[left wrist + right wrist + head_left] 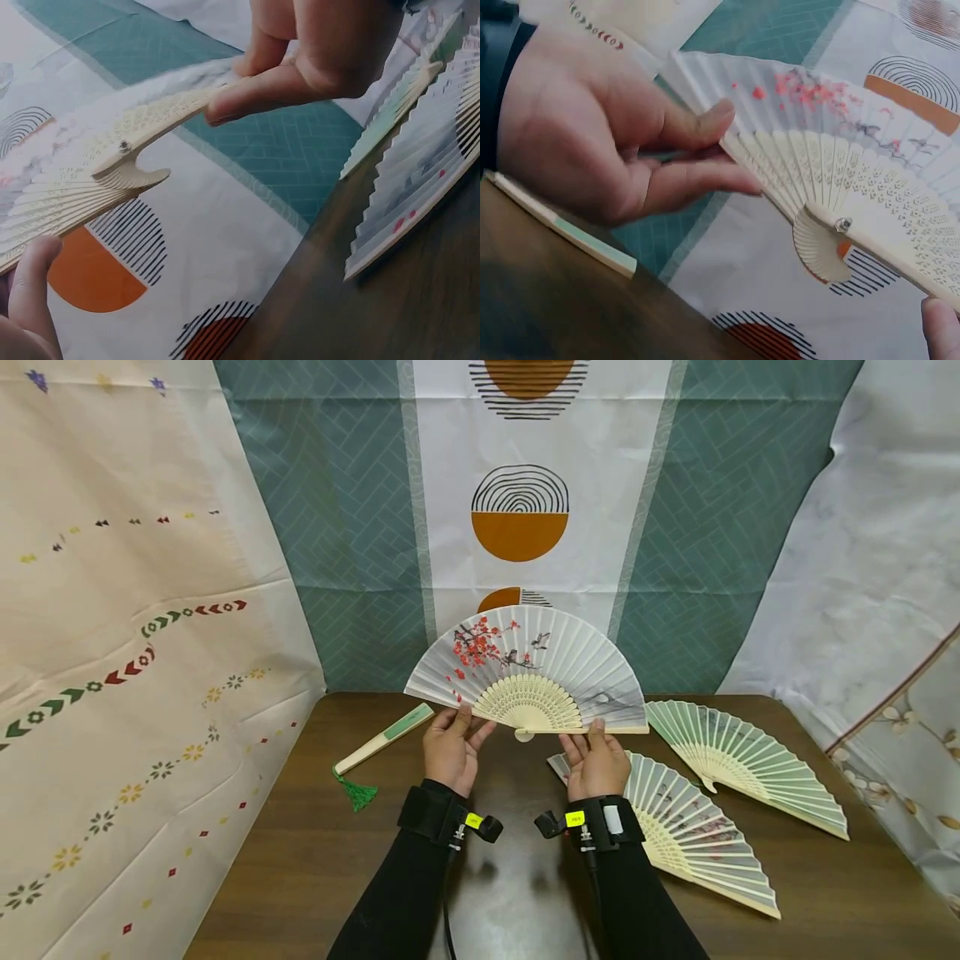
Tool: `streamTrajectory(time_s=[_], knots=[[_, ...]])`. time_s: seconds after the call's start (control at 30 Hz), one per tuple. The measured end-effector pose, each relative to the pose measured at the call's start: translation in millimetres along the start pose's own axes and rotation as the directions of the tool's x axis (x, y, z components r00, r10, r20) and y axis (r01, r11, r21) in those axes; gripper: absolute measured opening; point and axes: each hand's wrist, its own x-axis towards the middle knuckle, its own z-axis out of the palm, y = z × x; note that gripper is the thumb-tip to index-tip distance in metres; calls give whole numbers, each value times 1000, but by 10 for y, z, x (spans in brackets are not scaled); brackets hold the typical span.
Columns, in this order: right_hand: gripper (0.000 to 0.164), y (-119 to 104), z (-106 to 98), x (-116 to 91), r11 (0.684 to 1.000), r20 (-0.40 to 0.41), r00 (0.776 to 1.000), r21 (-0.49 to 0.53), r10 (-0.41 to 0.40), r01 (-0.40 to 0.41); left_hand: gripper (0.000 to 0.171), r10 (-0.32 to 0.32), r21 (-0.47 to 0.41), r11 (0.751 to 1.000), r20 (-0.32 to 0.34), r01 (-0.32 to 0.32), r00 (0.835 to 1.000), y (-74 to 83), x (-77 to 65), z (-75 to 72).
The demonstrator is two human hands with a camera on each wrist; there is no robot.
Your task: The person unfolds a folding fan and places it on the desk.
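Observation:
Both hands hold up a spread white folding fan (525, 668) painted with red blossoms and small birds. My left hand (452, 750) pinches its left end rib between thumb and fingers. At the other end, my right hand (597, 763) grips the right rib, thumb on the front. The pierced pale ribs and the metal rivet show close up in the right wrist view, where the left hand (592, 135) pinches the edge and only the tip of the right thumb (941, 326) appears. In the left wrist view the fan (112, 157) is seen nearly edge-on.
On the brown table (360, 868) lies a folded green fan (386, 739) with a green tassel (357, 792), at left. At right lie a spread green fan (757, 764) and a spread grey-white fan (697, 827), partly behind the right forearm. Patterned cloths (352, 527) hang behind.

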Motion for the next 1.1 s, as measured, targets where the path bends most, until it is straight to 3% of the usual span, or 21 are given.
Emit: streamTrajectory(time_s=[0.27, 0.5, 0.7, 0.8, 0.87, 0.97, 1.1], knots=[[25, -22, 7, -19, 995, 19, 999, 88, 47, -48, 29, 17, -49, 999, -38, -19, 999, -54, -7, 32], [21, -36, -42, -33, 997, 21, 999, 64, 50, -51, 27, -10, -45, 999, -48, 8, 999, -54, -34, -9], [16, -47, -150, -112, 997, 50, 996, -31, 76, -74, 17, -7, 0, 1000, -40, 7, 999, 84, -47, -209], [15, -63, -278, -237, 991, 95, 988, -76, 119, -112, 11, -30, 58, 998, -7, 30, 1000, 185, -88, -326], [16, -83, -401, -377, 983, 119, 980, -114, 158, -144, 17, -59, 109, 992, 5, 58, 998, 254, -171, -431], [17, -117, -602, -603, 963, 125, 968, -193, 216, -190, 20, -115, 215, 970, 6, 111, 993, 346, -316, -609], [28, -173, -860, -868, 925, 114, 949, -287, 293, -250, 4, -202, 342, 918, -26, 199, 979, 458, -503, -849]])
